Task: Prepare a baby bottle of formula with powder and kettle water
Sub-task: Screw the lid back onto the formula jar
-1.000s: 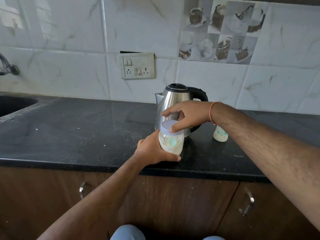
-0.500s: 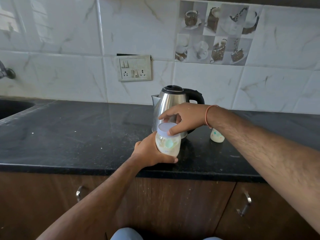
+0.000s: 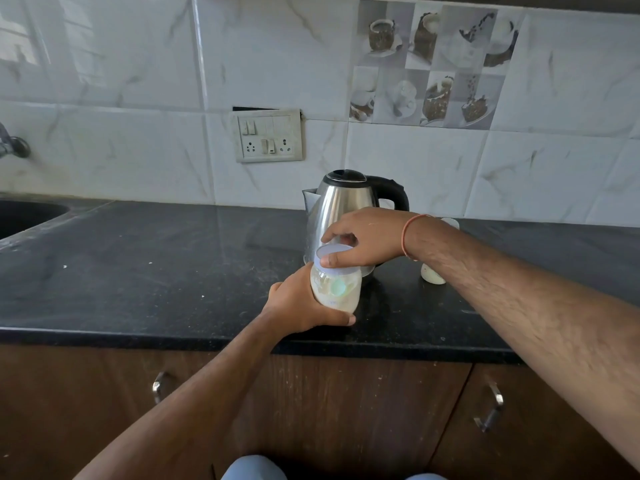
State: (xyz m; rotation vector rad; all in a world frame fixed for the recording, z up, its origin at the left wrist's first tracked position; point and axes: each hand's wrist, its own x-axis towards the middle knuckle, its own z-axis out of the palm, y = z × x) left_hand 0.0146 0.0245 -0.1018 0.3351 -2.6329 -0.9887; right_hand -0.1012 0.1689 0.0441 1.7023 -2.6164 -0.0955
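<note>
Gripping the baby bottle (image 3: pixel 335 292) in the head view, the left hand (image 3: pixel 300 308) wraps its fingers around the lower body from the left side, thumb under the base edge, holding it at the front of the black desk (image 3: pixel 138 271); whether the base touches the desk cannot be told. Right hand (image 3: pixel 367 239) sits on top, fingers curled around the pale lilac collar (image 3: pixel 334 261) at the bottle's mouth, thumb pressed on its front rim; likely screwing or seating the top, though that is a judgement. Bottle body looks translucent with milky content inside, so probably powder and water are already in. Steel kettle (image 3: pixel 341 209) stands just behind the bottle, lid down, black handle to the right. Small white cap-like piece (image 3: pixel 433 273) stands on the desk to the right of the kettle, partly hidden by the right forearm. Wall socket panel (image 3: pixel 269 135) above, sink (image 3: pixel 31 213) at far left. Handling guess: bottle is light, stiff plastic, smooth and maybe slippery if wet, possibly warm; not fragile but will spill if tipped before the collar is tight. Best hold is around the wide body with one hand, twisting at the ribbed collar with the other.
</note>
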